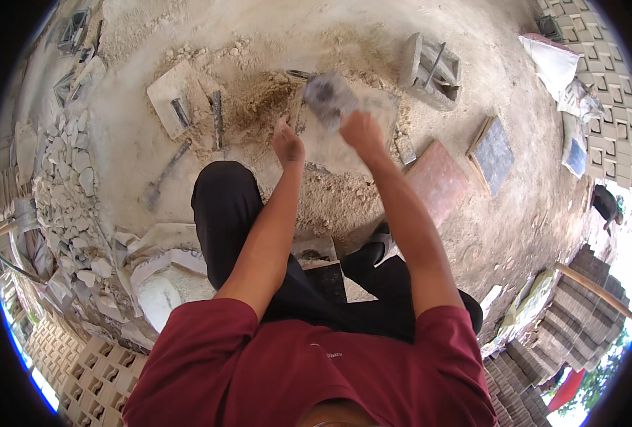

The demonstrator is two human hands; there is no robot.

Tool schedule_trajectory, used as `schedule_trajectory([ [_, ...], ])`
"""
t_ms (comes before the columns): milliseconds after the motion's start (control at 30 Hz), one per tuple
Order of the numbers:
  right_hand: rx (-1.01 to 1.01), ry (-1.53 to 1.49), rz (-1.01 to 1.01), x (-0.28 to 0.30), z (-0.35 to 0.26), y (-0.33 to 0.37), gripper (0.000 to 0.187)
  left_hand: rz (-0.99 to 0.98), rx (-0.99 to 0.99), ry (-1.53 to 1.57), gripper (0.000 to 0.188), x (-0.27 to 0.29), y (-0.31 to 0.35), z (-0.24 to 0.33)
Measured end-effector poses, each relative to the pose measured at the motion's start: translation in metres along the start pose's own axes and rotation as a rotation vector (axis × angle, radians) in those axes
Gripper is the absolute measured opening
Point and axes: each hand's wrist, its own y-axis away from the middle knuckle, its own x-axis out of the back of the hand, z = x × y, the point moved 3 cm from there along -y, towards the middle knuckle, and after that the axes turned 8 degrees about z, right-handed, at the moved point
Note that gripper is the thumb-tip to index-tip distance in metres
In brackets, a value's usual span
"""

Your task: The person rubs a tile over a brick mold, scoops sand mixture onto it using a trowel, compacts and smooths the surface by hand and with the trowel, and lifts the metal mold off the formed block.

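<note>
My right hand (362, 134) is closed around a grey, broad-headed tool (329, 97), smeared by motion so its exact kind does not show. The tool is over the upper left part of a flat, dust-covered square slab (355, 146) on the ground in front of me. At the slab's left edge, my left hand (288, 144) is held edge-on with its fingers pointing away from me, and I see nothing in it. Loose sandy material (262, 107) lies just beyond that hand, with more crumbs (334, 203) on the near side of the slab.
To the left lie a pale board (165, 95) with a dark-handled float (181, 112), a dark bar (217, 119), a dusty trowel (161, 179) and stone rubble (65, 164). Rightward are a concrete box (410, 62), a reddish board (438, 186) and a blue-grey panel (496, 153). Block stacks (608, 92) stand farther out.
</note>
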Motion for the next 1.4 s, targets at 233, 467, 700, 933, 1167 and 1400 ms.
schedule_trajectory([
  [233,0.127,0.005,0.078,0.017,0.009,-0.043,0.036,0.042,-0.080,-0.025,0.062,-0.005,-0.007,-0.008],
  [467,0.087,0.017,-0.167,-0.045,0.043,0.122,0.050,0.025,0.032,-0.086,0.055,0.002,-0.004,-0.006],
  [700,0.002,0.082,-0.096,-0.006,0.064,0.062,0.047,-0.006,-0.097,-0.117,0.053,0.000,-0.003,-0.006],
  [933,0.116,0.104,0.064,0.034,0.084,-0.021,0.044,0.029,-0.156,-0.217,0.053,-0.007,-0.007,-0.014],
  [1167,0.169,0.120,-0.251,-0.048,0.099,0.147,0.051,0.060,-0.032,-0.230,0.050,-0.004,-0.008,-0.014],
  [1400,0.196,0.108,-0.153,0.005,0.137,0.079,0.051,0.023,-0.099,-0.316,0.044,-0.006,-0.001,-0.001],
])
